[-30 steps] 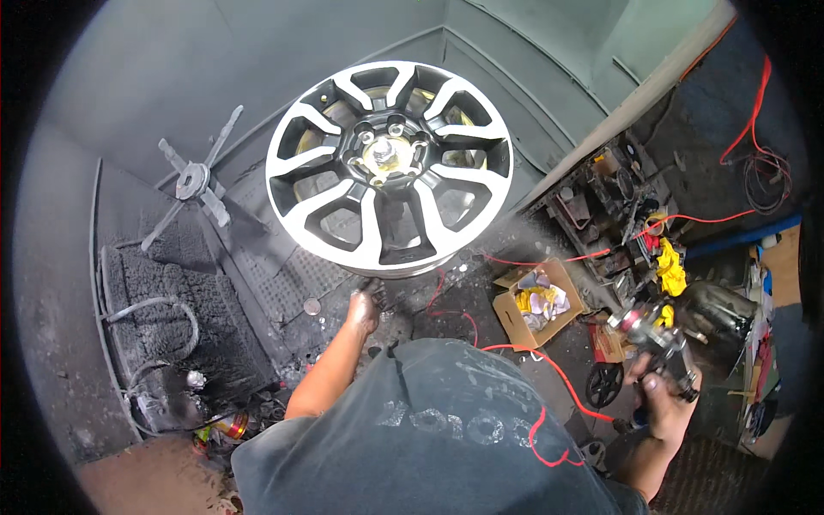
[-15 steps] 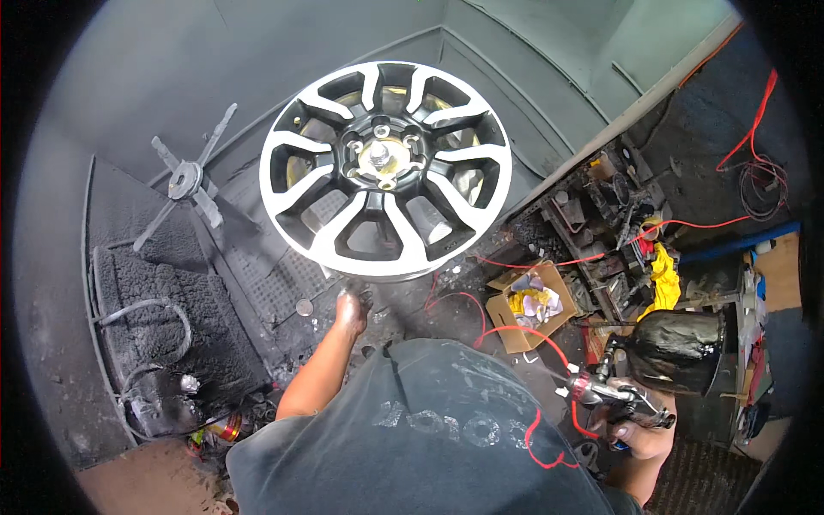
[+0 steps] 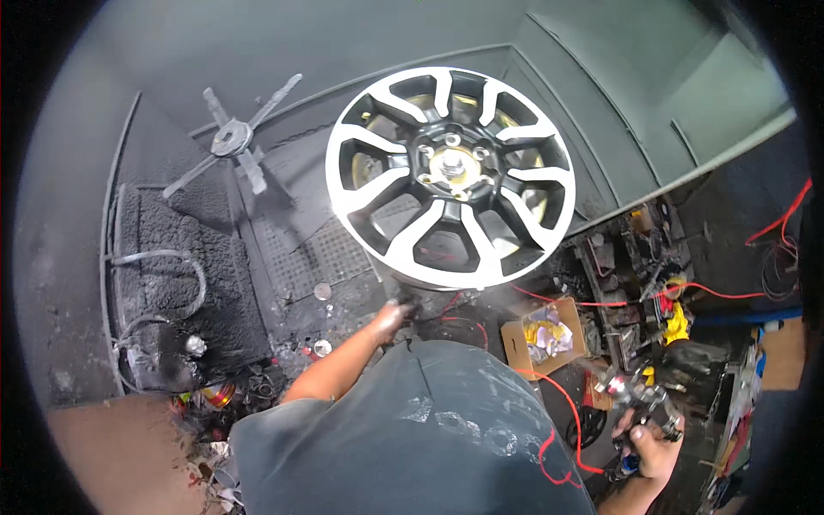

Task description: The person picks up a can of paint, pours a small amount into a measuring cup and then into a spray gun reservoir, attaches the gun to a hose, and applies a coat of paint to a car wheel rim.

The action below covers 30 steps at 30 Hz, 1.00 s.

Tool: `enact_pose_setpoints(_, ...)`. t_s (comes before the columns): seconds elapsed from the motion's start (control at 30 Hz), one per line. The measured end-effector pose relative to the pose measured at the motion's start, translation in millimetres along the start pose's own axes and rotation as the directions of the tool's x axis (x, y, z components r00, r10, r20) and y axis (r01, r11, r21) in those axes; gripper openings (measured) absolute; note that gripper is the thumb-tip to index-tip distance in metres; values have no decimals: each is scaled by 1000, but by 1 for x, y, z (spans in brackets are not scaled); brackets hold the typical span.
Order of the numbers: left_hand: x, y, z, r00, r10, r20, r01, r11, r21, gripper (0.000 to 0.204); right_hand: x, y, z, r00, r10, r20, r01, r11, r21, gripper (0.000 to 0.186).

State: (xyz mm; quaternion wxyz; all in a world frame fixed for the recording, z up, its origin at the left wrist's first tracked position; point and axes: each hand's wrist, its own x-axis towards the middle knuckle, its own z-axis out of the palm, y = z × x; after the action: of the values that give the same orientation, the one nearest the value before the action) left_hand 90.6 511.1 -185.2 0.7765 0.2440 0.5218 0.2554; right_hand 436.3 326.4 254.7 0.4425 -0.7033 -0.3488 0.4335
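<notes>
An alloy wheel (image 3: 500,273) with bright white-silver spoke faces and black recesses is at the upper middle, held off the floor; its support is mostly hidden. Just below its near rim is my left hand (image 3: 394,318), its fingers dark and too unclear to read. Out to the lower right, my right hand (image 3: 657,446) grips a metal spray gun (image 3: 633,399) by the handle. The gun's nose points up and left, and a faint haze hangs off its tip. A dark, blurred cup shape sits beyond the gun. A red hose (image 3: 566,399) runs close by.
An open cardboard box (image 3: 518,348) with crumpled contents stands right of my body. Behind it is a cluttered shelf (image 3: 605,266) with a yellow cloth (image 3: 676,324). A grey multi-armed stand (image 3: 232,137) and a dust-coated filter panel (image 3: 163,223) are at left.
The whole view has shifted, so the wheel and stand appear farther right. My right hand and the spray gun sit slightly closer to the wheel, and the gun's cup is now blurred.
</notes>
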Motion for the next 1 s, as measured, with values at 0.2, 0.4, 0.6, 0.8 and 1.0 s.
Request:
enact_pose_setpoints(0.2,-4,-24,-19,832,-181,525,-65,908,415,46,24,-16,48,972,-172,158,150,979,140,65)
enact_pose_setpoints(0.4,-36,3,-42,797,-258,546,-140,800,583,47,65,-14,63,949,-291,-120,299,953,53,42)
enact_pose_setpoints(0.6,-37,-103,-129,911,-337,238,195,860,472,46,106,5,48,889,-424,-173,436,899,34,19)
enact_pose_setpoints(0.8,-15,-93,-96,907,-360,219,-212,61,975,45,149,76,31,929,-337,-151,342,940,5,24)
enact_pose_setpoints(1.0,-16,-41,35,953,226,201,-281,417,865,40,201,232,11,962,-152,229,199,959,-201,19)
